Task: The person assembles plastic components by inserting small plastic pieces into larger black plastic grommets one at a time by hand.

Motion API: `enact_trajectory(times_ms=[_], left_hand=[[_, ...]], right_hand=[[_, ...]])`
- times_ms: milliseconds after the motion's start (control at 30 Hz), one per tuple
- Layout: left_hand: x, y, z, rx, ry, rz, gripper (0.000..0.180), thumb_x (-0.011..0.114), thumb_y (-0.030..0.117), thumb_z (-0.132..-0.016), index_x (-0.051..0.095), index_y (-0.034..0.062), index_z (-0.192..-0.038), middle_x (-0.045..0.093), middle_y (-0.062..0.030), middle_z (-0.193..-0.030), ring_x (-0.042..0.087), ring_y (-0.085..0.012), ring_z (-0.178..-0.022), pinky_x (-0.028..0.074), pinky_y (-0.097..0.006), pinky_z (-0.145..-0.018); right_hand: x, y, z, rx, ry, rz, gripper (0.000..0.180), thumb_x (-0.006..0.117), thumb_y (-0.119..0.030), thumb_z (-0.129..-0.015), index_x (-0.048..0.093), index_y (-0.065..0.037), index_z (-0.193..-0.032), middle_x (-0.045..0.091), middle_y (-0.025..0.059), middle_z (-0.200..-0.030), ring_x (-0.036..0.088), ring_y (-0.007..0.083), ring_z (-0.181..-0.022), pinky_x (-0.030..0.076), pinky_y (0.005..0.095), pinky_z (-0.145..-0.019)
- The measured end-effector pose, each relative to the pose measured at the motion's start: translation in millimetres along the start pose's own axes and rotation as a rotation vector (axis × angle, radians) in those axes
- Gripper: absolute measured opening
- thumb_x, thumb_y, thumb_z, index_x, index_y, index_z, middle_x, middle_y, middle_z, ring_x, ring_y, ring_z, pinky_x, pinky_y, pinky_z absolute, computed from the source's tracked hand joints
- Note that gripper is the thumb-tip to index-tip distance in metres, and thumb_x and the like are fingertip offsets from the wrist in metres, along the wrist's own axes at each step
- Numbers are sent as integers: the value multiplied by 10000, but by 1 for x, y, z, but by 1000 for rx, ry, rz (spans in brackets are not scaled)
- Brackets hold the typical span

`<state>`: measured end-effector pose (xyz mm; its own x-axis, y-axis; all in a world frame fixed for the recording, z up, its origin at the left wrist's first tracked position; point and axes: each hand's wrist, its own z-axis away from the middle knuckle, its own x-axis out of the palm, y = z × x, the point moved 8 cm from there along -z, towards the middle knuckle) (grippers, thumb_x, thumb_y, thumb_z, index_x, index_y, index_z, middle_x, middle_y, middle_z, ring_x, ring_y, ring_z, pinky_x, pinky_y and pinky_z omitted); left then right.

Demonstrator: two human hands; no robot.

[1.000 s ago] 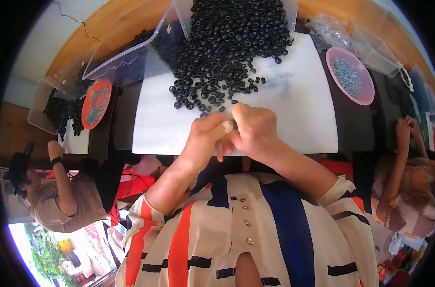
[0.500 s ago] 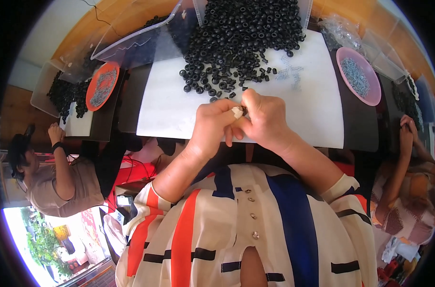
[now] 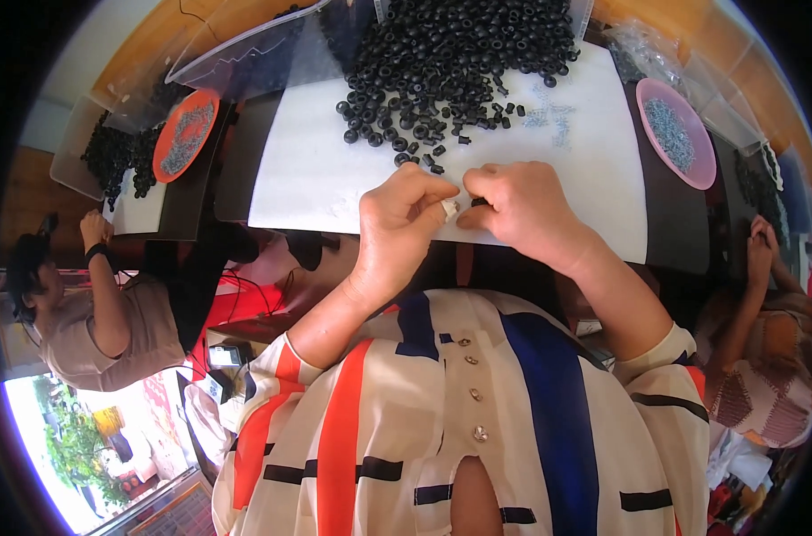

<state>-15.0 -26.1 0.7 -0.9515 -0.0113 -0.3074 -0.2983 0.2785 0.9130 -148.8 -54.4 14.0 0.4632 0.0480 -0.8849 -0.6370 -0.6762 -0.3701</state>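
Note:
Above the near edge of the white board (image 3: pixel 316 188), my two hands are close together with a narrow gap between them. My right hand (image 3: pixel 526 210) is closed in a pinch on a small black plastic part (image 3: pixel 479 203), mostly covered by the fingers. My left hand (image 3: pixel 401 219) is curled, thumb toward the fingers; a white wrap (image 3: pixel 450 209) shows at its tip, and whatever it holds is hidden. Just beyond the hands, loose small black parts (image 3: pixel 437 168) lie at the front of a large heap of black rounded parts (image 3: pixel 459 62).
Small clear-blue pieces (image 3: pixel 553 116) are scattered right of the heap. A pink bowl (image 3: pixel 705 170) and an orange bowl (image 3: pixel 165 147) hold similar small pieces. A clear plastic bin (image 3: pixel 245 67) stands at the back left. Co-workers (image 3: pixel 124 313) sit on both sides.
My hands were pressed together and have moved slightly apart, the right one shifting right. The black part now shows at the right fingertips. The view has shifted slightly.

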Motion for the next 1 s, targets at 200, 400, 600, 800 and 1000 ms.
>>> enact_trajectory(times_ms=[200, 400, 600, 800, 1000], left_hand=[[10, 4, -6, 111, -47, -26, 253, 575, -128, -785, 708, -16, -969, 599, -86, -839, 573, -171, -743, 463, -280, -670], [20, 6, -12, 175, -136, -35, 272, 538, -118, -806, 703, -9, -992, 612, -114, -882, 611, -248, -816, 498, -319, -734], [26, 3, -14, 209, -184, -190, 280, 523, -131, -826, 679, -31, -1036, 622, -111, -942, 603, -226, -842, 480, -293, -770], [21, 6, -15, 195, -145, -55, 286, 527, -118, -816, 682, -12, -1032, 620, -127, -927, 628, -274, -821, 511, -334, -744], [22, 6, -19, 94, -233, -27, 264, 558, -73, -830, 679, -21, -1059, 630, -134, -946, 627, -244, -817, 503, -310, -757]], right_hand=[[8, 22, -17, 201, -291, -353, 278, 853, -177, -596, 649, -58, -743, 664, 104, -693, 650, 315, -700, 475, 414, -642], [13, 30, -27, 252, -448, -413, 302, 868, -158, -570, 662, -37, -756, 670, 104, -705, 662, 263, -700, 485, 380, -639], [15, 36, -31, 266, -401, -509, 356, 883, -119, -542, 650, -9, -787, 683, 119, -754, 668, 258, -706, 509, 377, -660], [14, 34, -35, 279, -442, -487, 377, 887, -120, -532, 651, -3, -802, 687, 129, -773, 676, 261, -734, 522, 371, -669], [17, 36, -35, 266, -438, -485, 399, 885, -129, -540, 651, 0, -836, 682, 123, -766, 668, 250, -698, 518, 370, -637]])
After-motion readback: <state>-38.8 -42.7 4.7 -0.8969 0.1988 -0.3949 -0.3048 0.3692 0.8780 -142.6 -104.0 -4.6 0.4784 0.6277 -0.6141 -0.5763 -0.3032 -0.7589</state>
